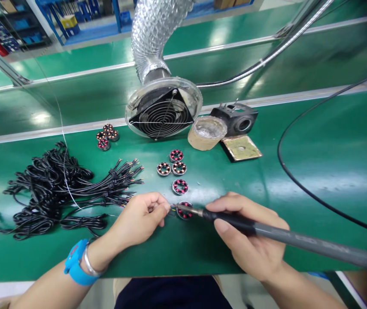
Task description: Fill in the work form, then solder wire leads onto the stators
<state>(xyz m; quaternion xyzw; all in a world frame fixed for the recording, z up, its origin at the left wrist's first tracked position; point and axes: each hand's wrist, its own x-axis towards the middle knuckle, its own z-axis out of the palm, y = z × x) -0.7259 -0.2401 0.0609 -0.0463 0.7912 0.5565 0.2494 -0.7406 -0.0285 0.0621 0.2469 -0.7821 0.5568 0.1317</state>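
Observation:
My right hand (249,234) grips a grey soldering iron (286,238) like a pen, its metal tip resting on a small round coil stator (184,210) on the green mat. My left hand (143,216) is closed in a pinch, holding thin wire ends against that same stator from the left. Several more stators lie just beyond, one alone (180,186) and a group of three (172,164). A bundle of black wire leads (57,189) lies to the left of my left hand.
A fume extractor fan (163,110) on a silver duct stands at the back. A solder pot (207,132), a black iron stand (236,119) and a sponge tray (241,148) sit right of it. More stators (107,136) lie back left. A black cable (294,180) curves across the right.

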